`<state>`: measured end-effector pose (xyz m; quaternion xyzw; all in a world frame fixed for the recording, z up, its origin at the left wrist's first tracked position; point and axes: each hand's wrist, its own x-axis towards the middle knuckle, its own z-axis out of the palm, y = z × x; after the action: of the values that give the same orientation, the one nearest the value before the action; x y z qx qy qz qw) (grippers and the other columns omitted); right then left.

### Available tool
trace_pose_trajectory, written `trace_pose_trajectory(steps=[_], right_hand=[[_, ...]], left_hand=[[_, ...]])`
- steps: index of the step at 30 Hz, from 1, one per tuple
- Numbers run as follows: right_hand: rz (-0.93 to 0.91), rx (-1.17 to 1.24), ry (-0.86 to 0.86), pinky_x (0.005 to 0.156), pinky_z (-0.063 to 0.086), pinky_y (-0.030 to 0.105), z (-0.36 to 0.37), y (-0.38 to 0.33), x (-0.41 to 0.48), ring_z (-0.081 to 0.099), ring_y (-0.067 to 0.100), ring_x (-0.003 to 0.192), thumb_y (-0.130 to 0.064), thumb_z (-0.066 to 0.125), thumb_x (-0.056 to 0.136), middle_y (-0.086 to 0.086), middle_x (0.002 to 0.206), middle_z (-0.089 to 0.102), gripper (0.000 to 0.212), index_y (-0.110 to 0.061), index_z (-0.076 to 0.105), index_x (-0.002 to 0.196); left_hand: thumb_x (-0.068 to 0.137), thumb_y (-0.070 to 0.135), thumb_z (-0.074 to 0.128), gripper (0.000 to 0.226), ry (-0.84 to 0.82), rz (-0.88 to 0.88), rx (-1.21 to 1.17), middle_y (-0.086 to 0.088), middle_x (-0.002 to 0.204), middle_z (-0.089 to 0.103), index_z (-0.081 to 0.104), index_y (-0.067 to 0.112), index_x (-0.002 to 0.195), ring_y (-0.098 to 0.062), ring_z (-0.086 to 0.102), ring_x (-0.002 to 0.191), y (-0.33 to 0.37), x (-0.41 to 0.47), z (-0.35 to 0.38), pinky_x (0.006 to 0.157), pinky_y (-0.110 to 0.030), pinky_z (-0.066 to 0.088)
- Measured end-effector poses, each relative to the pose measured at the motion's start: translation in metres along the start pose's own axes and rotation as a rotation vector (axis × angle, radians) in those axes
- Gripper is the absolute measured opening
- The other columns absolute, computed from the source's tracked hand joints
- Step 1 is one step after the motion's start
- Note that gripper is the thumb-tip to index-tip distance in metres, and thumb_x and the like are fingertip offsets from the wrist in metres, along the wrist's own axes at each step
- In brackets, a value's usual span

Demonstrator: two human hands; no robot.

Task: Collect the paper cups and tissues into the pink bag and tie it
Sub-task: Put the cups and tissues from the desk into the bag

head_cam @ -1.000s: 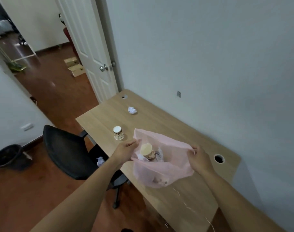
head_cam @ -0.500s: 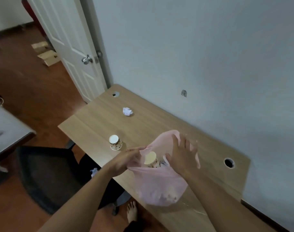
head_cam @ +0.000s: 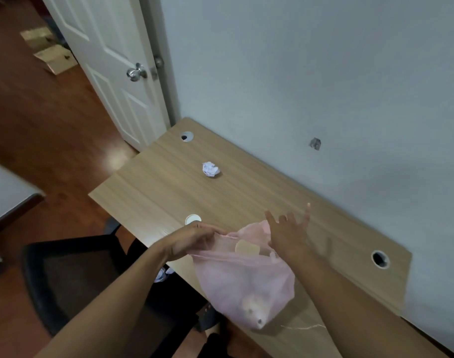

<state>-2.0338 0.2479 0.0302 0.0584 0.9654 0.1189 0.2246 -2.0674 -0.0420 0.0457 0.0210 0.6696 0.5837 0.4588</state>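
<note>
Pink bag (head_cam: 242, 277) sat lower centre of frame, left hand (head_cam: 195, 240) pinching its rim; right hand (head_cam: 288, 235) was spread, fingers splayed (holding nothing). Crumpled tissue (head_cam: 210, 169) lay mid-frame on desk (head_cam: 156, 189).

The pink bag (head_cam: 244, 282) hung half-open at the desk's near edge — cups showing through it. One paper cup (head_cam: 193, 219) stood nearby; a crumpled tissue (head_cam: 210, 169) lay farther back.

Sheer pink bag (head_cam: 244, 280), white crumpled tissue (head_cam: 210, 169) (faint markings), light woodgrain desk (head_cam: 169, 192)
</note>
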Motion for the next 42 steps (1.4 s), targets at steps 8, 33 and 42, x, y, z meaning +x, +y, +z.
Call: trace_pose_trajectory(steps=[8, 33, 42], right_hand=[[0.257, 0.586, -0.087, 0.079, 0.054, 0.036, 0.018, 0.025, -0.003, 0.074, 0.035, 0.105, -0.029, 0.052, 0.110, 0.011, 0.117, 0.077, 0.027, -0.014, 0.073, 0.117], [0.319, 1.327, 0.091, 0.068, 0.047, 0.032, -0.036, 0.043, -0.021, 0.070, 0.025, 0.080, -0.039, 0.065, 0.103, 0.009, 0.097, 0.082, 0.026, -0.019, 0.082, 0.099], [0.280, 1.460, 0.091, 0.058, 0.046, 0.027, -0.057, 0.029, -0.015, 0.059, 0.005, 0.054, -0.050, 0.060, 0.103, -0.004, 0.069, 0.073, 0.028, -0.044, 0.086, 0.096]], left_hand=[[0.101, 0.028, 0.039, 0.050, 0.328, 0.137, -0.107, 0.011, 0.103, 0.084, 0.084, 0.031, 0.122, -0.012, 0.078, 0.096, 0.000, 0.021, -0.047, 0.082, -0.029, 0.061], [0.103, 0.037, 0.071, 0.047, 0.785, 0.348, -0.631, -0.010, 0.126, 0.071, 0.054, 0.014, 0.141, -0.024, 0.075, 0.095, 0.032, 0.079, -0.066, 0.078, -0.034, 0.059], [0.088, 0.063, 0.084, 0.061, -0.251, -0.012, 0.129, -0.008, 0.110, 0.080, 0.072, 0.015, 0.124, -0.027, 0.078, 0.094, 0.040, 0.081, 0.011, 0.086, -0.040, 0.059]])
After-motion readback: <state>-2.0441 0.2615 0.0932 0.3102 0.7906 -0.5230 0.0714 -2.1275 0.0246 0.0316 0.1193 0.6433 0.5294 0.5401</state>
